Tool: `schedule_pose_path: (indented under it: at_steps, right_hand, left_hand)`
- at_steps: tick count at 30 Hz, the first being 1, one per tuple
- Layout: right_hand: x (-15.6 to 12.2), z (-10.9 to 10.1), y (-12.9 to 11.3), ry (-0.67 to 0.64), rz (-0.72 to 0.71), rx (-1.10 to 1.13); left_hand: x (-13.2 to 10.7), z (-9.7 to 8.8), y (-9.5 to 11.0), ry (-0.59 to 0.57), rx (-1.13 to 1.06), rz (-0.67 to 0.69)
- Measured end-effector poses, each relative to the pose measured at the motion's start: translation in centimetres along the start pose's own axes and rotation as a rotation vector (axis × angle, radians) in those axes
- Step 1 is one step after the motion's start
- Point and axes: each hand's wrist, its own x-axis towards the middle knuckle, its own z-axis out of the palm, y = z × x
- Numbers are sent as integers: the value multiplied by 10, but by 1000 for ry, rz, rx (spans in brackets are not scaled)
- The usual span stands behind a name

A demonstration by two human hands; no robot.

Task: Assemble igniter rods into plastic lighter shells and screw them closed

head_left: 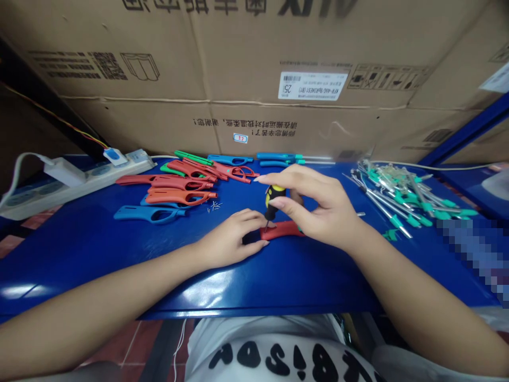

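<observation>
A red lighter casing (pixel 285 229) lies flat on the blue table in front of me. My left hand (pixel 233 239) pinches its left end between thumb and fingers. My right hand (pixel 324 207) grips a short screwdriver (pixel 271 211) with a yellow and black handle. The screwdriver stands nearly upright, its tip on the casing close to my left fingertips. The casing's right part is hidden behind my right hand. Left of my left hand lies a small pile of screws (pixel 214 206).
Red, green and blue lighter casings (pixel 181 197) lie at the left, with blue ones (pixel 278 158) at the back. Metal lighter tubes with green parts (pixel 409 196) are heaped at the right. A power strip (pixel 91 178) sits at the far left. A large cardboard box (pixel 159 111) stands behind.
</observation>
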Motion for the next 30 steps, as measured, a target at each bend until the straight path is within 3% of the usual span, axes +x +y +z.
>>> schedule_pose_path:
  at_steps: [3, 9, 12, 16, 22, 30]
  right_hand:
    - [0, 0, -2, 37, -29, -92]
    - [0, 1, -7, 4, 12, 46]
    - [1, 1, -7, 25, -4, -5]
    - [1, -3, -11, -34, -15, -90]
    - [1, -6, -15, -124, 40, 63]
    - [1, -6, -9, -62, 16, 7]
  left_hand:
    - [0, 0, 0, 2, 6, 7]
    - [1, 0, 1, 4, -3, -7]
    - [1, 0, 0, -4, -1, 7]
    - [1, 1, 0, -7, -1, 4]
    - [1, 2, 0, -6, -33, -40]
    - [2, 1, 2, 6, -56, -61]
